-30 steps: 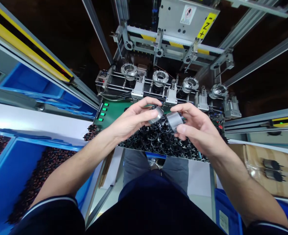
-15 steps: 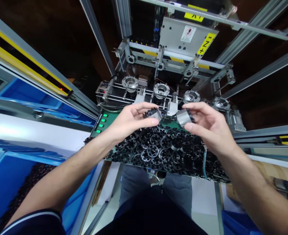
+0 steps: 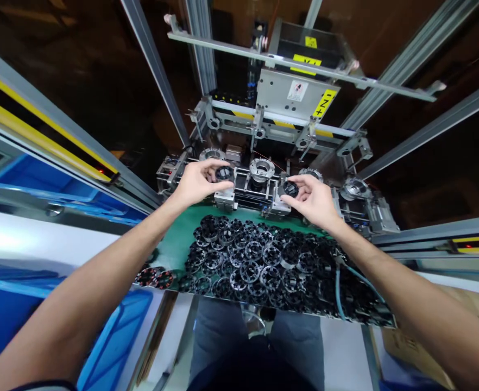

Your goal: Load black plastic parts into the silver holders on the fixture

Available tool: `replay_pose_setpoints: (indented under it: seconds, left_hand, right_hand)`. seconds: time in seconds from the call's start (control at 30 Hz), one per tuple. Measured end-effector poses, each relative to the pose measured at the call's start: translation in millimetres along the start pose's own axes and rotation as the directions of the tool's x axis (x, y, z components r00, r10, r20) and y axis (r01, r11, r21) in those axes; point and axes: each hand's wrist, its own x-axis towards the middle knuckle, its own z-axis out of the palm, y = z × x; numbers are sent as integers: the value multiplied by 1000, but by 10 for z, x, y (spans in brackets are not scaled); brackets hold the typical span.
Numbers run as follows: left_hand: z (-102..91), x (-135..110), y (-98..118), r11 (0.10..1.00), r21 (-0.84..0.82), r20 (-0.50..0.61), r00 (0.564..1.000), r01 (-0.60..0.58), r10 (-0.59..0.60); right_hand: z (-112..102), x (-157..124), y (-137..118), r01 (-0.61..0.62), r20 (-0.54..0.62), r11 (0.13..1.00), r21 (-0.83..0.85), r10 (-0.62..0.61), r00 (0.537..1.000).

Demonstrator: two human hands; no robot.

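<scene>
- Green worktop [image 3: 174, 244]: supports a heap of black and metallic rings [image 3: 250, 269], taken as reference for all positions below.
- Left hand [image 3: 199, 182]: grasping one dark round part [image 3: 224, 173] by its edge, between thumb and fingers. Position: beyond the heap, toward its left end.
- Right hand [image 3: 310, 200]: grasping a second dark round part [image 3: 290, 189] in the same manner. Position: beyond the heap, right of its middle.
- Both held parts: raised clear of the heap, apart from each other, black faces visible. Contact with the machine behind cannot be determined.
- Ring-shaped metal fixtures [image 3: 262, 177]: four, in a row beyond the heap; first and third from left partly covered by the hands.
- Metal plate [image 3: 274, 103] with yellow label [image 3: 325, 104]: farther beyond the heap, and higher.
- Pale-blue tube [image 3: 338, 293]: at the heap's right portion.
- Reddish-black rings [image 3: 164, 278]: just left of the heap.
- Blue bin [image 3: 117, 336]: left of the heap, well apart.
</scene>
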Motion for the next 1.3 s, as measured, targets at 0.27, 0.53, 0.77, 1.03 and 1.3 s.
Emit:
replay_pose_setpoints:
  seconds: [0.27,0.53,0.77,1.03,1.3]
  left_hand:
    - [61,95,76,1000,-4,38,999,-10,10]
    - [150,-530,352,824,-566,-143,980,35,-140]
    - [187,-1395,388,495,-825,-36,849,272,-527]
    - [217,-1915,38,385,-894,30,888,229,-459]
    - [355,-2192,-269,289,-939,80,937,186,-341]
  right_hand:
    - [16,12,-8,-3,10,998,-56,3,1000]
    - [40,312,-69,-43,-28,984,171,49,998]
    - [328,928,-148,74,7,991,-114,-74,997]
    - [405,1384,-317,83,133,877,-474,-22,991]
    - [195,1764,-504,211,405,779,-591,61,912]
